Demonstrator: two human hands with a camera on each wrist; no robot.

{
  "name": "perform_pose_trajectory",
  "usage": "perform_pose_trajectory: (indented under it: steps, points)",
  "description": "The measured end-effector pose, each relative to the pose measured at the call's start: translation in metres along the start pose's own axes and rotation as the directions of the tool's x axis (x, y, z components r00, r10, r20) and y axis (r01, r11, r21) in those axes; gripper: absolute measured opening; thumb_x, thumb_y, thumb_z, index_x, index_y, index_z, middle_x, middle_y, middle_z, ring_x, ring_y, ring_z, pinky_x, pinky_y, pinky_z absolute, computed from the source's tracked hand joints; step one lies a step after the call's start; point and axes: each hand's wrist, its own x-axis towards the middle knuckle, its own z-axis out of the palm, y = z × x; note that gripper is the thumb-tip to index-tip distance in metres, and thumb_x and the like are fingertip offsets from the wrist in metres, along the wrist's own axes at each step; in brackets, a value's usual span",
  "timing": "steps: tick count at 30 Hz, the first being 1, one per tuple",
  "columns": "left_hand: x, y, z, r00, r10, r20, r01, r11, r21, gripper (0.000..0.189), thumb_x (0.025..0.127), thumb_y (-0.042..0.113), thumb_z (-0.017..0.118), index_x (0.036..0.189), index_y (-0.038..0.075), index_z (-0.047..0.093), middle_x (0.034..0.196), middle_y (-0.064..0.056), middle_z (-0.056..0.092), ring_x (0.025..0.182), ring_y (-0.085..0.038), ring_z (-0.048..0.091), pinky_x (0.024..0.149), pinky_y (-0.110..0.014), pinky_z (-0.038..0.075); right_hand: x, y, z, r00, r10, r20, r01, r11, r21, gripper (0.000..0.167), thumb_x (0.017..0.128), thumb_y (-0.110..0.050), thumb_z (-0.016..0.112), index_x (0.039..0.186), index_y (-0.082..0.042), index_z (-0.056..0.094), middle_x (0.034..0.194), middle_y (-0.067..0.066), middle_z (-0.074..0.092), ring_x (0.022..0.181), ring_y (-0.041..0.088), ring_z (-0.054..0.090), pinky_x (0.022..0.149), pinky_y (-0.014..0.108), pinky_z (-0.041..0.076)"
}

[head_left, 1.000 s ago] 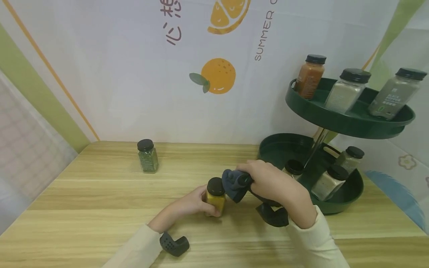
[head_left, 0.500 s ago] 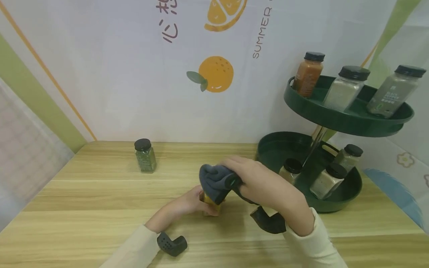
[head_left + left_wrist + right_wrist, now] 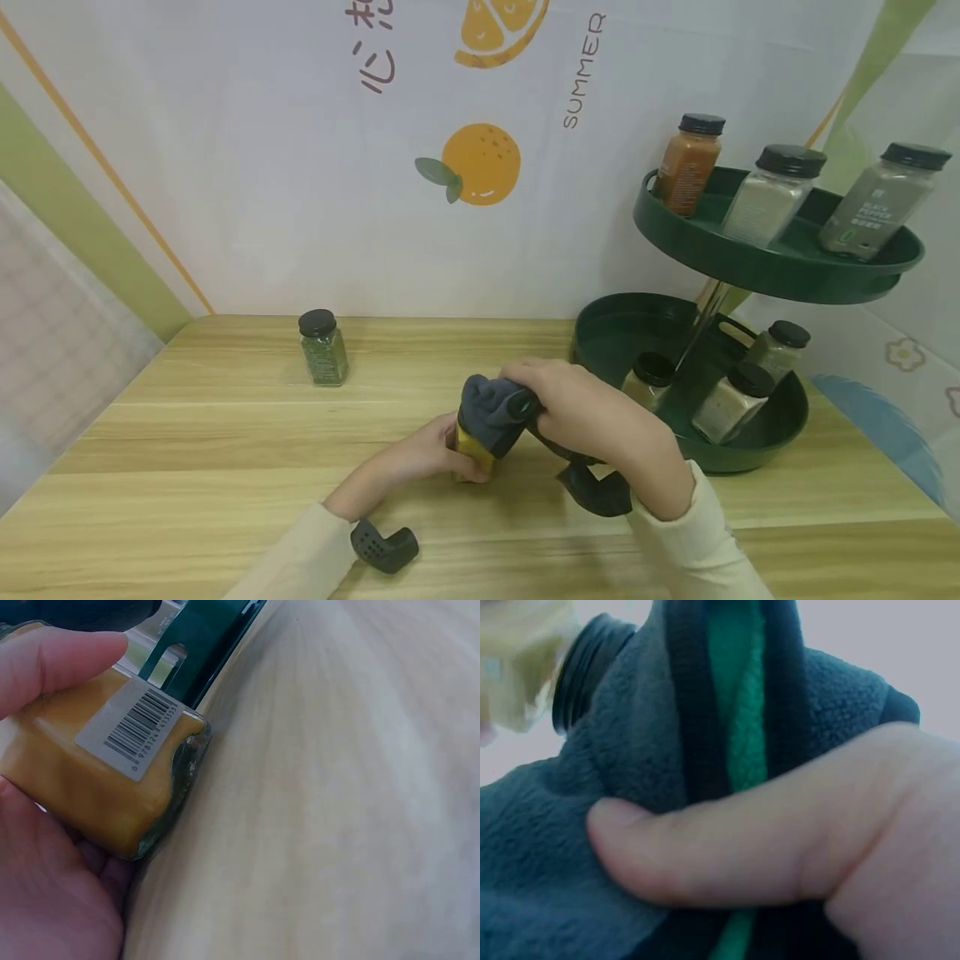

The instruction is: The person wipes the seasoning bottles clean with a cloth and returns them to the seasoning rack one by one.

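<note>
My left hand (image 3: 435, 448) grips a square glass spice jar (image 3: 471, 450) of yellow powder, thumb on one side. In the left wrist view a barcode label (image 3: 133, 729) shows on the jar, with its base close over the wooden table. My right hand (image 3: 581, 404) holds a bunched dark grey cloth (image 3: 489, 410) over the top of the jar, which hides the lid in the head view. The right wrist view shows the thumb pressed on the cloth, its green inside, and part of the jar's black lid (image 3: 581, 671).
A green-flecked jar (image 3: 324, 350) stands at the table's back left. To the right is a two-tier dark green rack (image 3: 772, 267). Its upper tier bears an orange jar (image 3: 686, 175), a pale jar (image 3: 768, 204) and a pepper jar (image 3: 873, 208); three more stand below.
My right hand has moved left with the cloth, from beside the spice jar onto its lid, then shifted slightly right. My left hand keeps its grip on the jar.
</note>
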Motion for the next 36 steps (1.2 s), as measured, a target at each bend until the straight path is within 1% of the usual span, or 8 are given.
perform_pose_trajectory:
  steps: [4, 10, 12, 17, 23, 29, 31, 36]
  points:
    - [0.001, 0.000, 0.000, 1.000, 0.014, 0.008, -0.014, 1.000, -0.001, 0.053, 0.072, 0.008, 0.070, 0.122, 0.007, 0.051, 0.104, -0.003, 0.059, 0.096, -0.017, 0.052, 0.091, -0.032, 0.037, 0.000, 0.008, -0.003, 0.999, 0.031, 0.035, -0.031, 1.000, -0.004, 0.039, 0.073, 0.016, 0.054, 0.095, -0.015, 0.057, 0.087, -0.004, 0.060, 0.075, 0.014, 0.051, 0.072, 0.031, 0.044]
    - [0.001, -0.001, 0.000, 1.000, 0.021, 0.013, -0.021, 1.000, -0.007, 0.057, 0.073, 0.008, 0.070, 0.126, 0.008, 0.050, 0.121, -0.013, 0.058, 0.106, -0.016, 0.052, 0.099, -0.038, 0.033, -0.006, 0.011, -0.011, 0.987, 0.150, 0.061, -0.142, 0.983, -0.119, 0.048, 0.075, 0.013, 0.059, 0.114, -0.015, 0.060, 0.109, 0.002, 0.064, 0.097, 0.020, 0.059, 0.083, 0.039, 0.048]
    - [0.000, -0.001, 0.000, 0.999, 0.032, 0.026, -0.032, 0.999, -0.018, 0.057, 0.074, 0.008, 0.069, 0.127, 0.007, 0.049, 0.124, -0.015, 0.056, 0.108, -0.017, 0.051, 0.100, -0.040, 0.033, -0.008, 0.011, -0.013, 0.987, 0.154, 0.034, -0.149, 0.979, -0.136, 0.050, 0.075, 0.012, 0.059, 0.116, -0.016, 0.060, 0.109, 0.002, 0.064, 0.095, 0.021, 0.059, 0.080, 0.039, 0.048]
    - [0.001, -0.002, -0.002, 0.999, 0.036, 0.041, -0.036, 0.999, -0.021, 0.051, 0.076, 0.009, 0.070, 0.122, 0.005, 0.050, 0.115, -0.012, 0.059, 0.101, -0.017, 0.052, 0.095, -0.036, 0.036, -0.006, 0.004, -0.011, 0.997, 0.052, -0.052, -0.056, 0.997, -0.062, 0.050, 0.074, 0.013, 0.059, 0.113, -0.018, 0.059, 0.101, -0.005, 0.062, 0.083, 0.014, 0.056, 0.075, 0.034, 0.047]
    - [0.004, -0.002, -0.003, 0.985, 0.159, 0.066, -0.162, 0.986, 0.042, 0.057, 0.075, 0.004, 0.073, 0.124, -0.002, 0.045, 0.118, -0.022, 0.057, 0.108, -0.021, 0.051, 0.100, -0.041, 0.035, -0.001, -0.011, 0.000, 0.998, -0.062, -0.022, 0.062, 0.997, -0.039, 0.044, 0.079, 0.008, 0.060, 0.114, -0.020, 0.060, 0.100, -0.007, 0.061, 0.085, 0.011, 0.058, 0.079, 0.032, 0.049]
    - [0.000, -0.001, -0.002, 1.000, 0.018, 0.009, -0.018, 1.000, 0.023, 0.065, 0.075, 0.011, 0.073, 0.134, 0.015, 0.045, 0.142, -0.007, 0.041, 0.134, -0.030, 0.028, 0.110, -0.056, 0.014, -0.002, -0.010, 0.002, 0.999, -0.014, -0.032, 0.013, 0.998, -0.056, 0.044, 0.076, 0.011, 0.061, 0.107, -0.021, 0.061, 0.094, -0.009, 0.060, 0.079, 0.010, 0.056, 0.076, 0.031, 0.049]
    - [0.000, 0.000, -0.001, 1.000, -0.017, 0.003, 0.017, 1.000, 0.010, 0.062, 0.075, 0.013, 0.073, 0.132, 0.018, 0.047, 0.138, -0.004, 0.044, 0.131, -0.029, 0.033, 0.109, -0.055, 0.018, -0.002, -0.008, 0.001, 1.000, 0.004, -0.030, -0.006, 0.998, -0.057, 0.042, 0.076, 0.011, 0.061, 0.105, -0.020, 0.061, 0.094, -0.008, 0.061, 0.078, 0.011, 0.056, 0.076, 0.031, 0.048]
    - [0.000, 0.001, 0.000, 1.000, -0.026, 0.000, 0.026, 1.000, 0.009, 0.055, 0.073, 0.014, 0.072, 0.124, 0.014, 0.050, 0.109, -0.002, 0.059, 0.101, -0.019, 0.051, 0.094, -0.037, 0.036, -0.002, 0.000, -0.002, 0.998, 0.055, -0.005, -0.056, 0.997, -0.062, 0.042, 0.074, 0.013, 0.059, 0.101, -0.018, 0.061, 0.092, -0.006, 0.062, 0.075, 0.012, 0.053, 0.073, 0.030, 0.046]
